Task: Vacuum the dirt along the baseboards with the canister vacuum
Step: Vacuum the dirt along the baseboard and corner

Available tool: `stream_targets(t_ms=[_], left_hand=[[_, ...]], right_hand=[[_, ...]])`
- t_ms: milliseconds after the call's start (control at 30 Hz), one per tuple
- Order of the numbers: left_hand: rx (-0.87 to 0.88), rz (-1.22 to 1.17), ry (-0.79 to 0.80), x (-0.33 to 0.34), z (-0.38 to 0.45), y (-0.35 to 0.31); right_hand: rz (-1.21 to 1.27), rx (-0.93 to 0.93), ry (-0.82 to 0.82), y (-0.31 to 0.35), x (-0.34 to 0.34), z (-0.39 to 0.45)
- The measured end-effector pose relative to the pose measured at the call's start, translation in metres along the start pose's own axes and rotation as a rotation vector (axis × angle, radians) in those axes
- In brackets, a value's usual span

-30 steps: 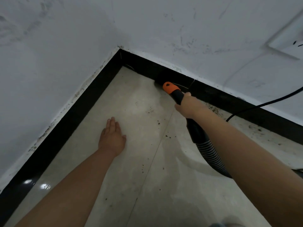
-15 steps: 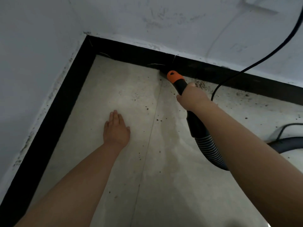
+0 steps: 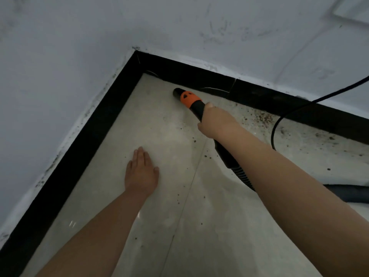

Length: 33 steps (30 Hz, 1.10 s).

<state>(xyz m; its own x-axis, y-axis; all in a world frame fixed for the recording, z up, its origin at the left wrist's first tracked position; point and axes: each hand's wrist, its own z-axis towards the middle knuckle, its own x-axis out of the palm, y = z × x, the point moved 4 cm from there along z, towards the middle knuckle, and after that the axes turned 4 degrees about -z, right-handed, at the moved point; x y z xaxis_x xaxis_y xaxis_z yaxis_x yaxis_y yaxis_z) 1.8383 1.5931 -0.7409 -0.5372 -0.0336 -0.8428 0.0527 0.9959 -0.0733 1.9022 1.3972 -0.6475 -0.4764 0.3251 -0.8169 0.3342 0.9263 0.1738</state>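
My right hand (image 3: 216,122) grips the black vacuum hose nozzle (image 3: 189,98) just behind its orange collar. The nozzle mouth points left along the floor, close to the black baseboard (image 3: 199,76) near the room corner. The ribbed hose (image 3: 242,176) runs back under my right forearm. My left hand (image 3: 141,172) rests flat on the pale floor tile, fingers straight. A patch of brown dirt (image 3: 263,117) lies by the baseboard to the right of my right hand, and dark specks are scattered over the tiles.
A black power cord (image 3: 279,120) comes down from the right wall and loops over the floor. A thicker dark hose section (image 3: 347,193) lies at the right edge. The left baseboard (image 3: 79,142) meets the far one at the corner under white scuffed walls.
The nozzle has moved left along the far baseboard toward the corner, now showing its black mouth. My left hand stays flat on the floor. The view has shifted.
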Motion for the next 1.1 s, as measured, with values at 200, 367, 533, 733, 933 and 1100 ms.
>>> stream_targets(t_ms=[200, 367, 533, 733, 933, 1100], left_hand=[[-0.072, 0.018, 0.004, -0.004, -0.001, 0.045], [-0.023, -0.013, 0.001, -0.008, 0.009, 0.044], [-0.019, -0.019, 0.008, -0.005, 0.010, 0.035], [-0.011, -0.038, 0.009, -0.006, 0.018, 0.034], [0.023, -0.034, 0.042, -0.008, 0.022, 0.042], [0.027, 0.001, 0.045, -0.013, 0.022, 0.048]], right_hand=[[-0.140, -0.065, 0.073, 0.026, -0.026, -0.002], [-0.348, 0.026, 0.138, -0.015, -0.055, -0.019], [-0.522, 0.087, 0.165, -0.017, -0.069, -0.021], [-0.640, 0.038, 0.155, 0.042, -0.082, 0.001], [-0.724, -0.091, 0.151, 0.108, -0.078, 0.012], [-0.753, -0.142, 0.219, 0.128, -0.066, 0.007]])
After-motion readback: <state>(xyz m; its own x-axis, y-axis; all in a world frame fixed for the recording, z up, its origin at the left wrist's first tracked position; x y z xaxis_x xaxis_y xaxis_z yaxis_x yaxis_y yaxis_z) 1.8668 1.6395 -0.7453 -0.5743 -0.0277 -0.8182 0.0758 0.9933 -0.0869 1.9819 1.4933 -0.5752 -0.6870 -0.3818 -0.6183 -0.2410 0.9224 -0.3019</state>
